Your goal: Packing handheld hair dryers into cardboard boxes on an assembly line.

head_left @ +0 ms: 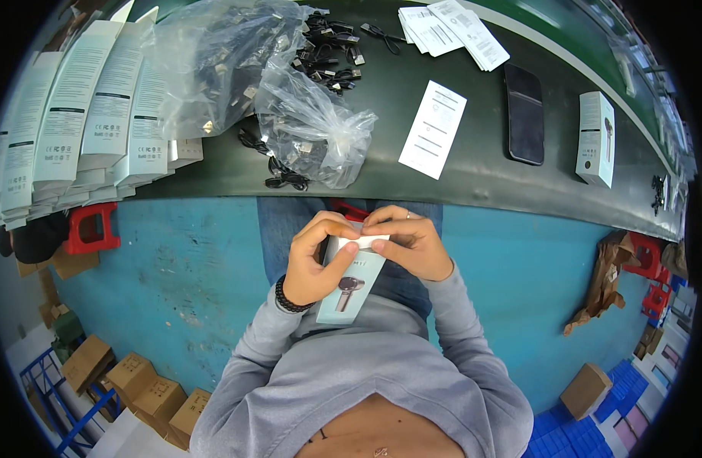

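Observation:
A slim pale box [354, 288] with a dark handheld device pictured on its front rests against my lap, its end toward the table. My left hand [320, 256] wraps the box's left side, thumb on the white end flap. On the other side my right hand [412, 243], with a ring on one finger, pinches the same end with its thumb and fingertips. Both hands meet at the flap, just off the table edge. Whether the flap is fully closed cannot be made out under the fingers.
Stacked white boxes [72, 114] fill the table's left end. Clear plastic bags [221, 65] hold black cables, with loose cables [332, 49] beside them. A printed sheet [433, 130], a black phone [524, 114] and an upright box [596, 140] lie rightward. More leaflets [458, 30] sit farther back.

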Demonstrator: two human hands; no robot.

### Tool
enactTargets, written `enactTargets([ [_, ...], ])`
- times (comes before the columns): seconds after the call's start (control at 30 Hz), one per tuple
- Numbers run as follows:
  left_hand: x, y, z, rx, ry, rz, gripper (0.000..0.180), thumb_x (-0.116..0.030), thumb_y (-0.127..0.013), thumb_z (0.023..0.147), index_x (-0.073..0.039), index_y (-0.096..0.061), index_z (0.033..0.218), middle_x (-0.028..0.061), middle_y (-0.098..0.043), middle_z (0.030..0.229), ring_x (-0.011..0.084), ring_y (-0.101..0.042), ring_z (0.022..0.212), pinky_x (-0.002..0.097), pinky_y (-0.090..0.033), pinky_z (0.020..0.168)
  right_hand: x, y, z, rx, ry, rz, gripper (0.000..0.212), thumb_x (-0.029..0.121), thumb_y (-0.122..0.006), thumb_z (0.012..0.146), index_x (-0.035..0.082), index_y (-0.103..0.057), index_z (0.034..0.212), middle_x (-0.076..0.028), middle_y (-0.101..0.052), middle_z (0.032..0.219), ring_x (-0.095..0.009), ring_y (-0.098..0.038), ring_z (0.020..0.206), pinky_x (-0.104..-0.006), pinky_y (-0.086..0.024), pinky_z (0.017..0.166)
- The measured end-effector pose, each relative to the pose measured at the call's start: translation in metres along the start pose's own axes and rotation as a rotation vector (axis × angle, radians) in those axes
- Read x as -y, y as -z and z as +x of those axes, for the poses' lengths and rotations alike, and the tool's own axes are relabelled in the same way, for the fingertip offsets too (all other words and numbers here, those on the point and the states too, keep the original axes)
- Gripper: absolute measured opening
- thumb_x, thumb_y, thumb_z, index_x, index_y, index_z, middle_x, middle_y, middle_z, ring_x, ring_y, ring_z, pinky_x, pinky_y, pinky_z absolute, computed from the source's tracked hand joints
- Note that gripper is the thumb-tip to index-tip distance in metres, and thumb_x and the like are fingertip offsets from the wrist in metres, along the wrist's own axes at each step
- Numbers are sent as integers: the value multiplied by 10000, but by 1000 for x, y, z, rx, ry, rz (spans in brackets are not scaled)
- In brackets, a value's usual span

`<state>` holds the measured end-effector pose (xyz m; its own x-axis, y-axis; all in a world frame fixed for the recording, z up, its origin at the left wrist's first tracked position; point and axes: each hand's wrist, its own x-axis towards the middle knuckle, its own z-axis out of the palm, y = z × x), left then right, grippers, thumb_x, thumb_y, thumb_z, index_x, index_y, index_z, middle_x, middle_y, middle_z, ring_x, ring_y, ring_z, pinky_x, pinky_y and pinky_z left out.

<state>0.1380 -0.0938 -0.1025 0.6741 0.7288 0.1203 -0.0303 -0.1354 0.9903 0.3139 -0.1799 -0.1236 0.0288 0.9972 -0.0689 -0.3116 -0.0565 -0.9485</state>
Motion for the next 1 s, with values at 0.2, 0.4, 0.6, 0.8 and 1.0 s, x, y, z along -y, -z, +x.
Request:
enactTargets([
  [0.2, -1, 3, 0, 57, 47, -71, 90, 14, -572, 810, 14, -573, 900, 107, -560, 933, 214, -517, 936, 323, -403, 845, 5, -8, -7, -33, 141, -237, 278, -1, -610, 800, -4, -648, 1076, -131, -574, 1069, -236, -536, 1032, -335, -426, 881],
  [0.4, 4, 10, 6, 119, 53, -124, 101, 24, -585, 800, 23, -594, 900, 119, -587, 954, 207, -556, 913, 305, -425, 827, 2, -7, -7, -45, 241, -351, 258, -14, -588, 798, -16, -654, 1047, -142, -597, 1034, -256, -565, 991, -344, -439, 866],
  [0.6, 8, 13, 8, 125, 137, -211, 95, 32, -592, 797, 25, -598, 892, 117, -588, 945, 200, -555, 920, 303, -425, 829, 4, -9, -3, -92, 204, -478, 223, -4, -577, 807, -20, -660, 1013, -147, -621, 990, -280, -594, 959, -358, -471, 820],
  [0.8, 12, 16, 2, 210, 15, -151, 48, 29, -597, 788, 6, -587, 828, 99, -585, 953, 211, -540, 914, 328, -417, 825, -4, -11, -12, -96, 420, -613, 293, 81, -683, 730, 38, -672, 1019, -107, -617, 1008, -283, -597, 929, -346, -494, 790],
  [1.0, 16, 16, -3, 225, -15, -137, 125, 26, -619, 743, -34, -536, 814, 91, -569, 933, 234, -519, 928, 363, -400, 847, -13, -19, -21, -128, 463, -748, 320, 100, -678, 709, 17, -657, 1017, -139, -606, 1048, -322, -587, 1002, -399, -499, 828],
])
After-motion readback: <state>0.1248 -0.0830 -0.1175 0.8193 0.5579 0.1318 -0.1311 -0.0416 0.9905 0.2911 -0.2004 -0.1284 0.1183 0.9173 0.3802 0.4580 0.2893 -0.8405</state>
